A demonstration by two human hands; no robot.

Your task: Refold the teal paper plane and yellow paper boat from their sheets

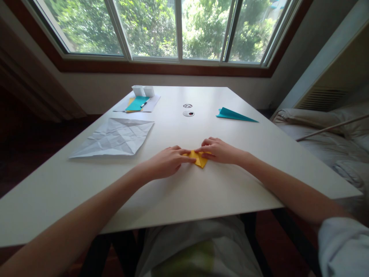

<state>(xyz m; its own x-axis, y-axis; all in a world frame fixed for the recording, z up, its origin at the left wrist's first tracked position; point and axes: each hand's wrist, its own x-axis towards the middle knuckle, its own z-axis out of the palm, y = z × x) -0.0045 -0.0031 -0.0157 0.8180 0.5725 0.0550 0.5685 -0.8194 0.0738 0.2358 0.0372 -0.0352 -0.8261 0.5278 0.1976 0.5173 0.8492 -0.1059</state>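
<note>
Both forearms reach in from the bottom edge of the view and meet over the middle of the white counter (259,127), where the left hand (167,161) and the right hand (220,151) press down on a small folded piece of yellow paper (200,158). The paper lies flat on the counter, near the person's edge, with a pointed corner showing below the fingers; the rest of it is covered. Neither hand is closed around it: the fingers of both are laid out fairly flat, tips almost touching over the sheet, pinning it rather than gripping it (how many layers lie under them cannot be told). To make the crease in hand well, I judge that one hand should hold the layers still while the other runs a fingertip along the fold from the middle outward, keeping the edges lined up before pressing hard, since a small piece like this slips easily on a smooth surface. Farther off to the left lies a large white sheet (115,137) full of old crease lines, and beyond it a teal sheet with a pen (137,103) beside two small white containers (143,90). A folded teal paper (235,114), long and pointed, rests well apart on the right, and two round fittings (188,113) sit in the counter's middle.
</note>
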